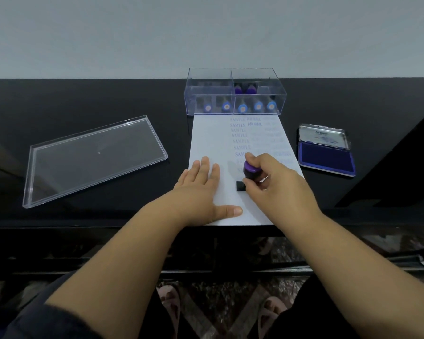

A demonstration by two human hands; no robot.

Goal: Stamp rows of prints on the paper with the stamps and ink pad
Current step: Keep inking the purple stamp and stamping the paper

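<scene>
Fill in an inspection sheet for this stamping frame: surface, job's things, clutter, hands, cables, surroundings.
Surface: black table.
Job's things: paper with faint columns of prints; purple stamp base down on it; ink pad open to its right; clear box of more stamps behind it.
Clutter: clear lid lying left of the paper.
Hands: left hand flat on the paper; right hand grips the stamp.
Cables: nothing seen.
Surroundings: plain wall behind; patterned floor below.

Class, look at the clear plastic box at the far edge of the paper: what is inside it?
The clear box holds stamps: five blue-capped handles along its front, two purple ones behind. Their printing faces are hidden, so their wording cannot be read.
</scene>
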